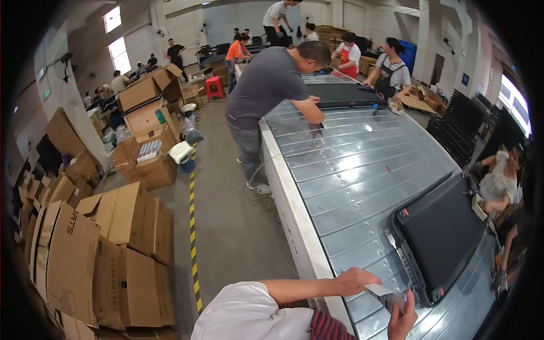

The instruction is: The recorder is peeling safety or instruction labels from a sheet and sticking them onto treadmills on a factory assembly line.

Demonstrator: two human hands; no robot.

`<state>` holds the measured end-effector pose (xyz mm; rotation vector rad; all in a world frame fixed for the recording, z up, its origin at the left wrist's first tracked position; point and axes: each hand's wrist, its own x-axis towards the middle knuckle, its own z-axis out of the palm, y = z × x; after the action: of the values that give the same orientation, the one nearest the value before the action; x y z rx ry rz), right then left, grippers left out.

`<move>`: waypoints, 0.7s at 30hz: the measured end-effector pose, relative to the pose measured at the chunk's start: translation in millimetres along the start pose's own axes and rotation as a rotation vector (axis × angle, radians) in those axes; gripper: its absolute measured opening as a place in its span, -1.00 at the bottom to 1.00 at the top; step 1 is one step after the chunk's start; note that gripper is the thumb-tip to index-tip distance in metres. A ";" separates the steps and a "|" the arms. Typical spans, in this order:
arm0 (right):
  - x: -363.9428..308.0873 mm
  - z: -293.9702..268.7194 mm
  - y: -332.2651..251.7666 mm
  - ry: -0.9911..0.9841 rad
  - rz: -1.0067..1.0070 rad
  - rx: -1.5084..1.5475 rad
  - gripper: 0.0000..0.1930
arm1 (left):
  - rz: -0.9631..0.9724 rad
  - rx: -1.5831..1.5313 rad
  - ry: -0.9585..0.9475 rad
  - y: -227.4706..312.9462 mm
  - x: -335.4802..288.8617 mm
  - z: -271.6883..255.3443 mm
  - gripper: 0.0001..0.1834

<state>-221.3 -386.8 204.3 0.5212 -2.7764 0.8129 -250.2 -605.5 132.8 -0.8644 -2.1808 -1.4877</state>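
At the lower right, my left hand pinches a white slip between thumb and fingers. Close by, my right hand has its fingers closed on a clear plastic piece, which looks like film or a small bag. The slip and the plastic touch or overlap; whether they are one piece I cannot tell. Both hands are above the slatted metal conveyor table, beside the near end of a large black panel with a dark frame and small red marks at its corners.
A co-worker in a grey shirt leans over the table's left side, near another black panel. Other people stand along the far and right sides. Stacked cardboard boxes fill the left, past a yellow-black floor stripe. A red stool stands farther back.
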 end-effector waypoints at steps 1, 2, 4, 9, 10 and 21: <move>-7.9 -3.8 17.6 0.034 0.000 0.008 -0.59 | 0.021 0.004 -0.013 4.8 7.1 14.1 -0.69; -17.2 -12.5 33.5 0.043 0.013 0.008 -0.59 | 0.027 -0.002 -0.027 9.1 15.0 28.9 -0.69; -32.6 -29.0 61.8 0.138 0.050 0.035 -0.58 | 0.114 -0.047 -0.061 17.0 33.3 57.1 -0.73; -67.8 -69.1 139.6 0.259 0.099 0.235 -0.56 | 0.088 -0.034 -0.191 34.9 75.6 127.1 -0.80; -75.4 -78.5 152.1 0.335 0.129 0.348 -0.62 | 0.045 -0.042 -0.234 36.3 80.4 142.5 -0.82; -86.5 -79.4 278.1 0.586 0.490 0.797 -0.84 | -0.053 0.108 -0.661 11.9 112.9 190.4 -0.90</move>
<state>-242.3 -100.3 111.3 -0.2956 -1.9640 1.8361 -318.5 -394.6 136.9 -1.4224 -2.7225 -1.1966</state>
